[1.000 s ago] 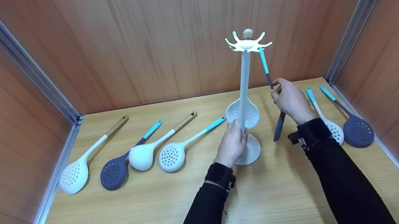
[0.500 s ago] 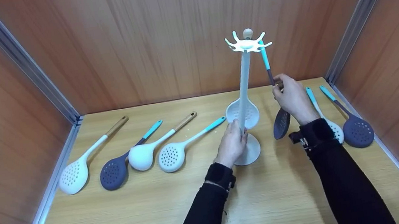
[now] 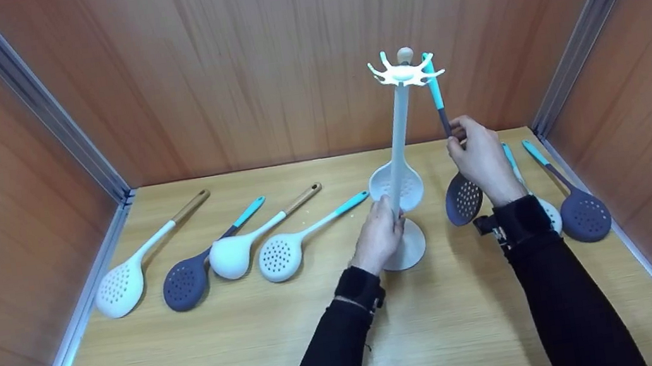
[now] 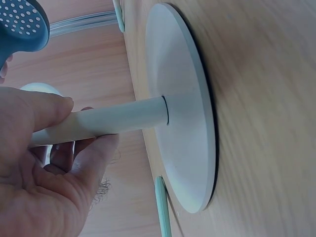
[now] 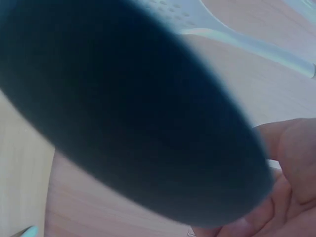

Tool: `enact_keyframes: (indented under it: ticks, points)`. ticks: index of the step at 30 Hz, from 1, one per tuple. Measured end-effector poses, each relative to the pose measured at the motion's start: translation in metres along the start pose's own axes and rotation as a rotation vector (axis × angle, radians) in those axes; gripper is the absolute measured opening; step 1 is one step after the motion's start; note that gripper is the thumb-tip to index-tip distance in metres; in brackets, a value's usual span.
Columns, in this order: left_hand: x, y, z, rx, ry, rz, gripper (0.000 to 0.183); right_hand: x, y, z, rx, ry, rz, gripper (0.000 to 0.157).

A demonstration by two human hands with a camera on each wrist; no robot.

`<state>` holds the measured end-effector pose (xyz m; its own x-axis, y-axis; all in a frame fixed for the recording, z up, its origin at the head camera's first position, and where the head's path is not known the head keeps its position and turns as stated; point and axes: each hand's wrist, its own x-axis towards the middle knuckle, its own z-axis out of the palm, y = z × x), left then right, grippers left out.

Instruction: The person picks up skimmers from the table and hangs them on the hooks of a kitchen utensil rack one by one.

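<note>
My left hand [image 3: 379,233] grips the lower pole of a white utensil stand [image 3: 400,140], whose round base [image 4: 180,123] is against the table in the left wrist view. A white skimmer [image 3: 411,187] hangs behind the pole. With my right hand [image 3: 479,158] I pinch the dark neck of a skimmer [image 3: 463,199] with a turquoise handle. Its handle end is up beside the hooks [image 3: 406,74] on the right; whether it is on a hook I cannot tell. In the right wrist view its dark head [image 5: 128,113] is blurred and covers part of my hand.
Left of the stand lie a white skimmer [image 3: 122,289], a dark skimmer [image 3: 185,284], a white ladle [image 3: 231,257] and another white skimmer [image 3: 281,257]. On the right lie a white slotted utensil [image 3: 552,216] and a dark skimmer [image 3: 586,215]. Wooden walls enclose the table.
My right hand has moved slightly up and right, raising the dark skimmer. The skimmer has turned from edge-on to showing its perforated face. My left hand and the stand have stayed put.
</note>
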<state>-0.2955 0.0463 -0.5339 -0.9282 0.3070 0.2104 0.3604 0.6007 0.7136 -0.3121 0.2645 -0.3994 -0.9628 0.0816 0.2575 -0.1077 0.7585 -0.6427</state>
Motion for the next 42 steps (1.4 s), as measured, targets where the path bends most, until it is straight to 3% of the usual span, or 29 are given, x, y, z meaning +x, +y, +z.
enact_keyframes:
  ticks: [14, 24, 42]
  points:
    - [0.001, -0.001, 0.000, 0.007, -0.017, -0.012, 0.013, -0.003, -0.007, -0.005, 0.025, 0.049, -0.005, 0.036]
    - [-0.001, -0.001, 0.000, 0.013, 0.035, 0.058, 0.010, -0.007, -0.010, -0.013, 0.027, 0.050, -0.016, 0.036]
    - [-0.001, 0.000, 0.000, 0.020, 0.022, 0.055, 0.012, -0.014, -0.018, -0.025, 0.027, 0.100, -0.074, 0.038]
